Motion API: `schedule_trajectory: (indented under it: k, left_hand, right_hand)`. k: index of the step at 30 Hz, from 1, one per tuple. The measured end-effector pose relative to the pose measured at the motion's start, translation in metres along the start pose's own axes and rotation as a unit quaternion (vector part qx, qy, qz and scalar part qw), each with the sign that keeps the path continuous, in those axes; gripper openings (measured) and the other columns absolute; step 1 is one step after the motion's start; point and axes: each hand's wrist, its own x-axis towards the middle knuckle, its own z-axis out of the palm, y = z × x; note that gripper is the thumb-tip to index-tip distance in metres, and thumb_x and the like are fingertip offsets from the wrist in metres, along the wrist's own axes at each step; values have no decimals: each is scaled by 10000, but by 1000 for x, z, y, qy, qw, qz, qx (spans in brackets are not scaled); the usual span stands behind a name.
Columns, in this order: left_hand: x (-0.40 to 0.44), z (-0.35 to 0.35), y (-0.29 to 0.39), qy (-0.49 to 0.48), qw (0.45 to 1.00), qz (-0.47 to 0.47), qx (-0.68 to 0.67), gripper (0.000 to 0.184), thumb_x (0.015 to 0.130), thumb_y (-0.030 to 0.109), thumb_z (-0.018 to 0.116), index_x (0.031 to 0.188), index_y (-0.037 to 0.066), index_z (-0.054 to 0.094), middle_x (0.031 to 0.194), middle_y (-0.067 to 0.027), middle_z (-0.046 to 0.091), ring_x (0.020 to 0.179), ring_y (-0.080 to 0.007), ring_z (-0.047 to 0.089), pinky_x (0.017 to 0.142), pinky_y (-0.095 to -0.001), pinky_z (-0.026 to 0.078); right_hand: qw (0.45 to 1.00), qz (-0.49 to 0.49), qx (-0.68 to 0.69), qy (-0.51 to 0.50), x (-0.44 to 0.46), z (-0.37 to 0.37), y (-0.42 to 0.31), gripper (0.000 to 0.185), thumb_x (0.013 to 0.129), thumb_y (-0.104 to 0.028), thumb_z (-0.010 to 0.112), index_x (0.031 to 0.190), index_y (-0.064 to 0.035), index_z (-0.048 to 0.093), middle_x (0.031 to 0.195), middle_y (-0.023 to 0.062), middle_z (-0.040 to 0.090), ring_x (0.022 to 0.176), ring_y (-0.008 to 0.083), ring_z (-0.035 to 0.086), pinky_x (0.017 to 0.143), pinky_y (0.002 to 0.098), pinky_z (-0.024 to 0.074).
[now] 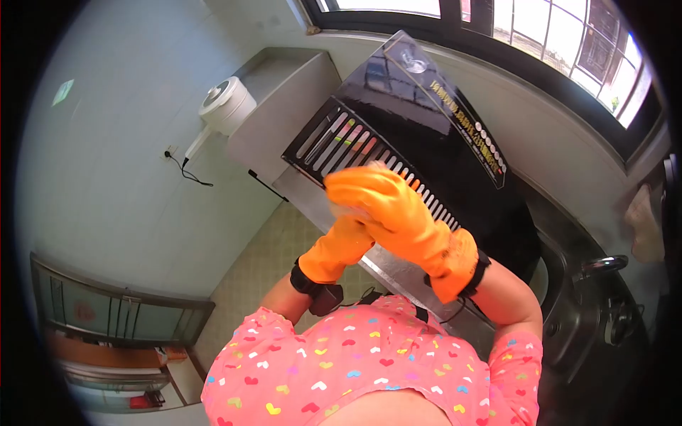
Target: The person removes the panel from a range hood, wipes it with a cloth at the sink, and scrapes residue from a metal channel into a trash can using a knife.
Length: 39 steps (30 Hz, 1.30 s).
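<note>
Both hands wear orange rubber gloves with dark bands at the wrists, and they are held together in front of the black appliance. My right hand (387, 206) lies over the left, its gloved fingers curled and slightly blurred. Below it, my left hand (344, 245) is mostly covered, so its fingers are hidden. A small pale patch shows at the top edge of the right glove; I cannot make out what it is. Just beyond the gloves stands a glossy black appliance (455, 156) with a slotted panel (355, 142) and a label strip of yellow lettering.
A white long-handled electric pot (231, 106) sits on a grey ledge (284, 106) at upper left. A black cord (188, 172) hangs from a wall socket. To the right are a sink and a metal faucet (604, 264). A glass-fronted cabinet (117, 305) stands at lower left.
</note>
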Motion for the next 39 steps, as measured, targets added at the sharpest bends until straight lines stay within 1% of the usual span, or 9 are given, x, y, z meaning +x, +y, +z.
schedule_trajectory:
  k: [9, 21, 24, 27, 30, 32, 33, 34, 39]
  left_hand:
    - [5, -8, 3, -59, 956, 110, 264, 392, 920, 133, 569, 1304, 73, 516, 1210, -82, 560, 1140, -232, 531, 983, -354, 416]
    - [1, -8, -54, -79, 946, 80, 303, 368, 935, 88, 547, 1301, 75, 508, 1280, -62, 529, 1178, -167, 497, 999, -316, 410]
    - [19, -2, -3, -105, 962, 114, 227, 446, 968, 127, 511, 1401, 87, 411, 1358, -55, 483, 1244, -172, 462, 1046, -313, 375]
    - [12, -2, 16, -86, 962, -52, -253, 512, 976, 176, 507, 1450, 89, 336, 1421, -67, 429, 1328, -184, 392, 1088, -319, 333]
    - [-3, -7, 7, -45, 715, -218, -663, 520, 956, 175, 518, 1442, 91, 351, 1422, -88, 428, 1337, -191, 387, 1090, -313, 331]
    - [13, 0, 20, -99, 784, -102, -605, 550, 932, 139, 521, 1447, 103, 329, 1415, -80, 425, 1326, -179, 397, 1069, -306, 356]
    - [13, -4, -3, -118, 945, -95, -289, 568, 925, 123, 527, 1451, 105, 312, 1401, -74, 433, 1315, -175, 407, 1055, -304, 371]
    - [13, -6, -25, -117, 988, -76, 63, 587, 917, 108, 534, 1455, 107, 296, 1386, -69, 442, 1304, -170, 417, 1041, -302, 386]
    - [8, 7, 1, 0, 879, -233, -417, 539, 906, 98, 579, 1402, 87, 369, 1314, -67, 501, 1214, -160, 485, 967, -307, 436]
  right_hand:
    - [993, 9, -117, -12, 47, 18, -8, 329, 673, -54, 583, 997, -53, 637, 1005, 109, 640, 933, 311, 605, 774, 360, 504]
    - [980, 23, -191, -44, 28, 8, -2, 273, 659, -43, 604, 932, -62, 606, 962, 67, 606, 921, 271, 583, 696, 352, 516]
    - [972, 11, -226, -70, 72, 21, 0, 358, 661, -22, 610, 1009, -96, 648, 1022, 51, 633, 938, 280, 589, 709, 364, 523]
    - [967, 21, -245, -64, 71, 24, 4, 355, 659, -22, 624, 1002, -111, 651, 1015, 42, 633, 908, 277, 592, 670, 360, 526]
    - [984, 6, -175, -6, 47, 14, -2, 229, 622, -79, 632, 849, -54, 621, 929, 89, 623, 845, 306, 591, 663, 388, 523]
    - [983, 43, -176, 3, 22, 6, -10, 205, 631, -92, 629, 836, -76, 626, 920, 67, 625, 833, 286, 590, 646, 373, 508]
    - [983, 41, -177, -1, 13, 0, -10, 205, 631, -92, 629, 836, -76, 626, 920, 67, 625, 833, 286, 590, 646, 373, 508]
    - [982, 52, -178, -25, 6, -7, -8, 211, 631, -101, 634, 841, -87, 628, 918, 56, 624, 822, 283, 587, 639, 369, 501]
    - [982, 107, -142, -56, 33, -3, -10, 301, 677, -10, 682, 957, -117, 655, 962, 58, 620, 896, 298, 579, 746, 397, 484]
